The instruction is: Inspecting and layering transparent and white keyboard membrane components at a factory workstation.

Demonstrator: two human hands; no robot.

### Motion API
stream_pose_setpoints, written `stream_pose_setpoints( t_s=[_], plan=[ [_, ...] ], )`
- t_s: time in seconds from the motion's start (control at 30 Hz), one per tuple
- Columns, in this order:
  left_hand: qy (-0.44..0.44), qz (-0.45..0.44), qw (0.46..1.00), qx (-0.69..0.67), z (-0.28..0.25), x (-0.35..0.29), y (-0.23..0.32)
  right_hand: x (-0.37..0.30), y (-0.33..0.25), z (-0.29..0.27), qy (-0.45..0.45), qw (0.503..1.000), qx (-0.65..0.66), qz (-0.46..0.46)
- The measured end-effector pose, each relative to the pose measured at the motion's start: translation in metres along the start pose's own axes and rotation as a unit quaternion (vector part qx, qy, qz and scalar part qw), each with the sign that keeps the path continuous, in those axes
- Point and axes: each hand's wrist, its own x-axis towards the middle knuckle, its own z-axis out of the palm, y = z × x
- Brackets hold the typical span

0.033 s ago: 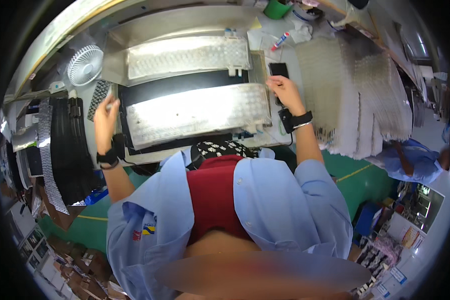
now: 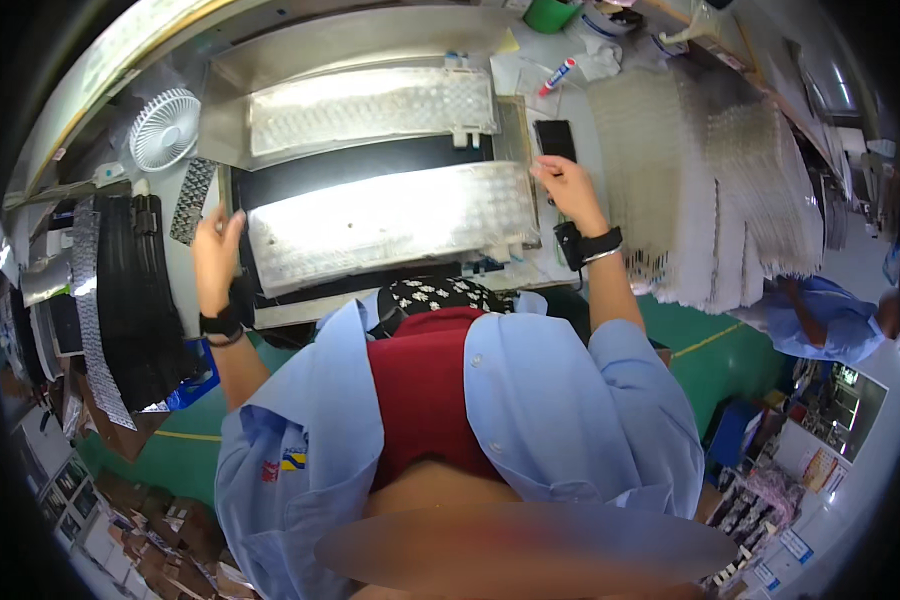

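Observation:
A long, shiny translucent plastic sheet with rows of small bumps (image 2: 390,225) lies across a black panel (image 2: 360,172) in front of me. My left hand (image 2: 213,255) is beside its left end, thumb and fingers apart, with nothing seen in it. At the sheet's far right corner is my right hand (image 2: 570,190), its fingertips pinched together; whether they grip the sheet's edge or something small is too fine to tell. A similar bumpy sheet (image 2: 370,108) rests farther back, on a metal plate (image 2: 225,110). Both wrists wear black bands.
At the back left stands a white fan (image 2: 165,130), near a dark patterned strip (image 2: 192,203). Black strips (image 2: 135,300) are stacked at left. To the right are a dark phone-like slab (image 2: 554,138), a marker (image 2: 558,77) and a large stack of translucent sheets (image 2: 710,190). Another person's blue sleeve (image 2: 830,300) shows far right.
My left hand has moved slightly toward me, its thumb now more clearly apart from the fingers. My right hand stays at the sheet's corner. The whole view has shifted a little.

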Motion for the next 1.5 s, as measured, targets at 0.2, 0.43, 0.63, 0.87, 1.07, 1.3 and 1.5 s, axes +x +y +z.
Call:
stream_pose_setpoints(
  t_s=[0.2, 0.43, 0.63, 0.87, 1.07, 1.3, 1.5],
  plan=[
    [-0.049, -0.030, 0.997, 0.043, 0.036, -0.034, 0.012, -0.058, -0.029, 0.019, -0.035, 0.979, -0.191, -0.057],
    [0.046, 0.026, 0.997, -0.048, 0.036, -0.048, 0.009, -0.074, -0.041, 0.019, 0.026, 1.000, -0.009, -0.014],
    [-0.099, -0.119, 0.901, -0.404, 0.023, -0.050, -0.009, -0.058, -0.021, 0.010, -0.036, 0.979, 0.199, 0.036],
    [-0.083, -0.107, 0.829, -0.543, 0.003, -0.038, 0.015, -0.050, -0.031, -0.030, -0.026, 0.978, 0.203, 0.031],
    [-0.116, -0.016, 0.842, -0.526, -0.026, -0.041, 0.053, -0.045, -0.030, -0.052, -0.009, 0.978, 0.208, 0.004],
    [0.112, 0.278, 0.919, -0.255, -0.026, -0.037, 0.073, -0.040, -0.007, -0.070, 0.115, 0.943, 0.281, -0.135],
    [0.125, 0.315, 0.917, -0.213, -0.018, -0.027, 0.064, -0.043, 0.000, -0.066, 0.171, 0.935, 0.262, -0.166]
  ],
)
